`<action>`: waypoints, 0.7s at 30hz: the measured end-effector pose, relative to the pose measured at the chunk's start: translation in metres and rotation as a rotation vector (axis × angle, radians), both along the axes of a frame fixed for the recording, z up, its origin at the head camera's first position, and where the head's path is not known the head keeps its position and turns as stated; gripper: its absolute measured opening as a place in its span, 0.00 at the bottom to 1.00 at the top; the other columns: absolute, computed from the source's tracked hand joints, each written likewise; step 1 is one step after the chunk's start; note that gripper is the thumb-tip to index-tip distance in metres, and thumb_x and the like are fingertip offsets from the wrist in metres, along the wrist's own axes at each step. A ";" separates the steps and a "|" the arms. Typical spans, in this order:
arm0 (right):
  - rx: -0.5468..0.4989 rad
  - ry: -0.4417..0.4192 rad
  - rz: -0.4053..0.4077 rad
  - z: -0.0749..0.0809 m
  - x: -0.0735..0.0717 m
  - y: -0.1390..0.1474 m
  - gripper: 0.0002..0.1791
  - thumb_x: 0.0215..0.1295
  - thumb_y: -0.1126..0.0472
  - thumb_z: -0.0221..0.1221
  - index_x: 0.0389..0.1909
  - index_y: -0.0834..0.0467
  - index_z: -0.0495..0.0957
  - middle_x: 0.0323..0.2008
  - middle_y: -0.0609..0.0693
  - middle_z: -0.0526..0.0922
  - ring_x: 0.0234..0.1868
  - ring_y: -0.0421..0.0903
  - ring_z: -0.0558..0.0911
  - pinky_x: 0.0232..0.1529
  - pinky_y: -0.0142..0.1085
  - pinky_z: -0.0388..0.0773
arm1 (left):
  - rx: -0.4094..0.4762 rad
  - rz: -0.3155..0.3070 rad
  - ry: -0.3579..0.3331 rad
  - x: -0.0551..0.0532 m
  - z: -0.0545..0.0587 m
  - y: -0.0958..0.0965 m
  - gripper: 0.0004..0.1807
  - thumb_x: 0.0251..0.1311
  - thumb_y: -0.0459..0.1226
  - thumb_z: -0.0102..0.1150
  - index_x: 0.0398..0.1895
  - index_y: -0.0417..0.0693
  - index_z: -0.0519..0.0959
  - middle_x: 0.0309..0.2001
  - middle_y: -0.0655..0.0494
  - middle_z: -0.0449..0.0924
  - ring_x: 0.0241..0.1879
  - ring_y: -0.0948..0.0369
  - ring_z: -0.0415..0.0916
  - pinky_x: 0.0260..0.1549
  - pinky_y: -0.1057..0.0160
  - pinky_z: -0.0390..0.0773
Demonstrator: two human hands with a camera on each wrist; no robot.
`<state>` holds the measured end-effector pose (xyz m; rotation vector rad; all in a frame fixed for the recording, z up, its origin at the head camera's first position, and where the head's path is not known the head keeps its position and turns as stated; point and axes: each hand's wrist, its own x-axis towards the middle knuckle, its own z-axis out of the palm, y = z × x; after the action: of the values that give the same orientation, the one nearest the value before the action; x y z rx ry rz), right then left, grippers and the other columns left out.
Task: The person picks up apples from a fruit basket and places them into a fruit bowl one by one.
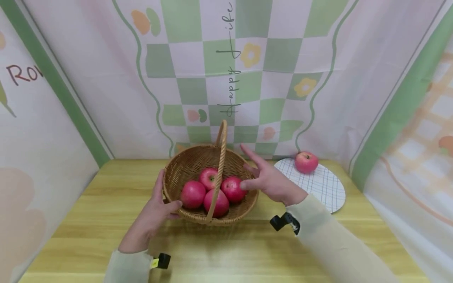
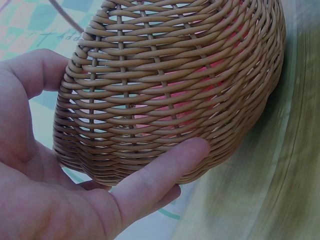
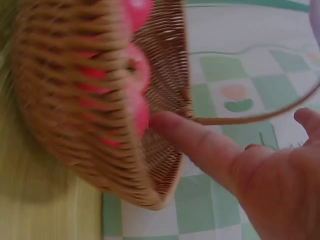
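A brown wicker basket [image 1: 170, 163] with a tall hoop handle [image 1: 221, 157] stands on the table, and several red apples [image 1: 192, 194] lie inside it. My left hand [image 1: 152, 214] holds the basket's left side, thumb at the rim and fingers against the outer wall. In the left wrist view, a straight finger [image 2: 165, 170] lies along the weave. Over the basket's right rim is my right hand [image 1: 270, 179], fingers spread, with the thumb at the rightmost apple [image 1: 232, 189]. The right wrist view shows one fingertip [image 3: 165, 122] just inside the rim, close to an apple [image 3: 139, 112].
Another red apple [image 1: 306, 162] rests on a white oval mat [image 1: 329, 188] with a grid pattern, at the back right of the wooden table [image 1: 219, 255]. A printed curtain [image 1: 184, 59] hangs behind the table, with more fabric at both sides.
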<state>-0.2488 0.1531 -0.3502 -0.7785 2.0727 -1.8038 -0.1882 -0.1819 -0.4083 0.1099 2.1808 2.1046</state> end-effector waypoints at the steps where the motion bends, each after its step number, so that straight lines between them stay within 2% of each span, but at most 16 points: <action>1: 0.079 0.050 -0.017 -0.003 0.000 -0.003 0.62 0.53 0.61 0.75 0.79 0.31 0.44 0.78 0.38 0.37 0.75 0.58 0.48 0.64 0.52 0.66 | 0.000 -0.002 0.004 0.000 0.000 0.000 0.60 0.58 0.24 0.57 0.80 0.74 0.30 0.76 0.31 0.31 0.51 0.37 0.75 0.37 0.45 0.83; 3: 0.231 0.159 -0.043 -0.010 -0.001 -0.009 0.63 0.50 0.58 0.77 0.79 0.31 0.45 0.79 0.41 0.39 0.75 0.56 0.47 0.68 0.54 0.59 | 0.001 -0.004 0.006 0.000 0.000 0.000 0.60 0.58 0.24 0.57 0.80 0.74 0.30 0.75 0.31 0.31 0.51 0.37 0.75 0.38 0.44 0.83; 5: 0.365 0.264 -0.061 -0.017 -0.003 -0.014 0.65 0.46 0.54 0.79 0.80 0.36 0.46 0.79 0.47 0.41 0.76 0.57 0.46 0.69 0.56 0.54 | -0.003 -0.006 0.011 0.001 0.001 0.001 0.61 0.58 0.24 0.57 0.80 0.73 0.30 0.76 0.31 0.30 0.51 0.37 0.75 0.38 0.42 0.83; 8: 0.503 0.345 -0.065 -0.027 -0.006 -0.021 0.65 0.43 0.54 0.80 0.80 0.43 0.50 0.79 0.53 0.42 0.76 0.57 0.45 0.68 0.58 0.56 | -0.018 -0.005 0.013 0.002 0.003 0.003 0.61 0.58 0.24 0.58 0.80 0.74 0.31 0.76 0.34 0.29 0.52 0.38 0.74 0.38 0.43 0.83; 12: 0.624 0.352 -0.059 -0.034 -0.009 -0.028 0.63 0.43 0.54 0.80 0.79 0.44 0.53 0.78 0.53 0.44 0.74 0.59 0.52 0.64 0.52 0.65 | -0.042 0.001 0.024 0.003 0.006 0.006 0.61 0.56 0.25 0.60 0.80 0.75 0.33 0.77 0.38 0.28 0.53 0.37 0.72 0.37 0.43 0.83; 14: 0.681 0.358 -0.058 -0.036 -0.009 -0.030 0.63 0.42 0.53 0.80 0.79 0.44 0.53 0.77 0.56 0.46 0.71 0.59 0.58 0.62 0.49 0.69 | -0.051 0.002 0.037 0.004 0.008 0.007 0.61 0.56 0.25 0.61 0.80 0.76 0.34 0.77 0.40 0.28 0.55 0.34 0.69 0.37 0.42 0.83; 18: 0.742 0.411 -0.054 -0.042 -0.011 -0.030 0.60 0.41 0.56 0.79 0.78 0.49 0.58 0.73 0.61 0.56 0.66 0.56 0.66 0.59 0.45 0.71 | -0.066 -0.003 0.067 0.005 0.009 0.009 0.61 0.56 0.25 0.62 0.80 0.76 0.36 0.77 0.46 0.28 0.60 0.31 0.62 0.35 0.44 0.83; 21: 0.753 0.489 -0.047 -0.047 -0.013 -0.031 0.57 0.40 0.61 0.78 0.76 0.51 0.63 0.68 0.61 0.65 0.63 0.54 0.68 0.57 0.45 0.73 | -0.069 -0.007 0.079 0.005 0.008 0.010 0.61 0.56 0.26 0.63 0.80 0.77 0.36 0.77 0.47 0.29 0.62 0.29 0.59 0.34 0.45 0.83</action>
<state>-0.2616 0.1225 -0.3972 -0.9869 2.7967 -0.7377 -0.1828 -0.1720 -0.3999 0.1977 2.2906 2.0524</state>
